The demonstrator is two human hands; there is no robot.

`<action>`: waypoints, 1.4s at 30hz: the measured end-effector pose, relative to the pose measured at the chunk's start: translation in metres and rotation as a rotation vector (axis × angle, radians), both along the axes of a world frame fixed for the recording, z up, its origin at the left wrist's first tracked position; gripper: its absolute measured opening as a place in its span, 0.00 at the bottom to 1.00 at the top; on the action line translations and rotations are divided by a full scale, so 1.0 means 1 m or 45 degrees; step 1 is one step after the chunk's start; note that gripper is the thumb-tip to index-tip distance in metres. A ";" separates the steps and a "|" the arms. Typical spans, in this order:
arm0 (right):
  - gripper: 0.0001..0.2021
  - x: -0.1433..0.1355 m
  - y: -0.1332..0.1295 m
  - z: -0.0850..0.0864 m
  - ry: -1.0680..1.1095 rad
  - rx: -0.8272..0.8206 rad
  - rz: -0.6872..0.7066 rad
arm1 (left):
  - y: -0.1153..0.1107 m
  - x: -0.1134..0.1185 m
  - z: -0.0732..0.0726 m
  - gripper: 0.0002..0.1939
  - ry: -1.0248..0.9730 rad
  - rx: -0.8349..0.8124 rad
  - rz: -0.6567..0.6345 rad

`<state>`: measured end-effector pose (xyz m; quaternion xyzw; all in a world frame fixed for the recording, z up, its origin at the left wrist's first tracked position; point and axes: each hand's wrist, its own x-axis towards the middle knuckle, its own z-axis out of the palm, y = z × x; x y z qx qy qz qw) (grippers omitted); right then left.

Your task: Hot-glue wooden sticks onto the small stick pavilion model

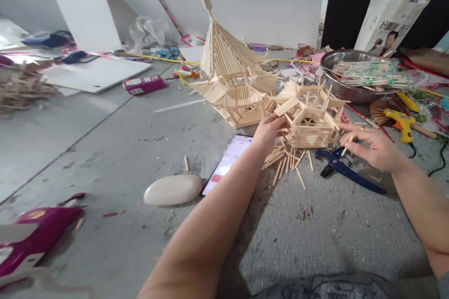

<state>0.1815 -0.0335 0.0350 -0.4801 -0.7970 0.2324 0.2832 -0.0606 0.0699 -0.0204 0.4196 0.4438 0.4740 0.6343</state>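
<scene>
Stick model (312, 136) lies between left hand (269, 131), touching, grip unclear, and right hand (373, 148), pinching a rod (347, 146).

Nearer magenta device (45, 229) cut off, phone (228, 161) partly hidden by left forearm (210, 215)

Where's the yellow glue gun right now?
In the head view, the yellow glue gun is over on the right side, just in front of the big metal bowl and beyond the right hand.

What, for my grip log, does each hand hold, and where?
The right hand pinches a short stick, apparently by its upper part. The left hand is at the left side of the smaller model; its grip is unclear.
</scene>
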 end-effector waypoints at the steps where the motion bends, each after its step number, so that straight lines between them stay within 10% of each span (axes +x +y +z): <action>1: 0.09 -0.004 -0.003 0.001 -0.027 -0.011 0.048 | 0.001 -0.001 0.000 0.15 0.001 -0.006 0.031; 10: 0.08 -0.014 -0.012 0.002 -0.139 0.092 -0.046 | -0.008 0.002 0.000 0.07 0.128 0.064 0.477; 16: 0.09 -0.019 -0.013 0.000 -0.278 0.198 -0.150 | -0.024 0.002 0.005 0.07 0.567 0.797 0.889; 22: 0.13 -0.025 -0.012 -0.007 -0.398 0.191 -0.006 | -0.046 0.004 0.018 0.08 0.857 1.449 0.777; 25: 0.15 -0.025 -0.012 -0.012 -0.415 0.181 0.064 | -0.065 0.012 0.024 0.08 0.907 1.647 0.421; 29: 0.16 -0.025 -0.013 -0.016 -0.502 0.305 0.092 | -0.084 0.025 0.027 0.12 1.153 1.517 -0.286; 35: 0.15 -0.026 -0.011 -0.017 -0.503 0.465 0.096 | -0.082 0.025 0.036 0.16 1.113 1.277 -0.789; 38: 0.14 -0.024 -0.009 -0.018 -0.376 0.510 -0.035 | -0.079 0.022 0.037 0.15 0.965 1.037 -0.749; 42: 0.14 -0.019 -0.003 -0.022 -0.158 0.650 -0.249 | -0.075 0.026 0.027 0.17 0.684 0.579 -0.243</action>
